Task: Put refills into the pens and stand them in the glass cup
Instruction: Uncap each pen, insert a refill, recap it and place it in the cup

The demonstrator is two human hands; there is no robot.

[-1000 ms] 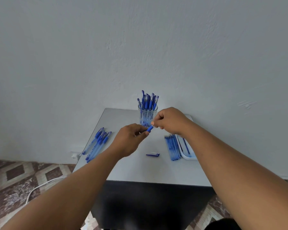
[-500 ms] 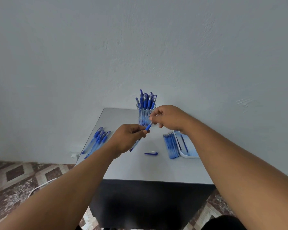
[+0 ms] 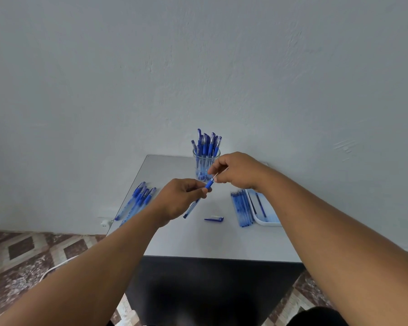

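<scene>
While the left hand [image 3: 179, 200] grips the pen barrel [image 3: 199, 200] with curled fingers, the right hand [image 3: 237, 170] pinches a thin refill [image 3: 216, 176] at the barrel's upper, blue-grip end, both held above the table [image 3: 198, 241]. Just beyond the right fingertips stands the glass cup [image 3: 206, 164], filled with upright pens. A loose pen cap [image 3: 214, 218] lies below the fingers. Pens [image 3: 137, 201] lie outboard of the left hand; refills [image 3: 242, 208] and a white tray [image 3: 266, 211] lie beneath the right wrist
</scene>
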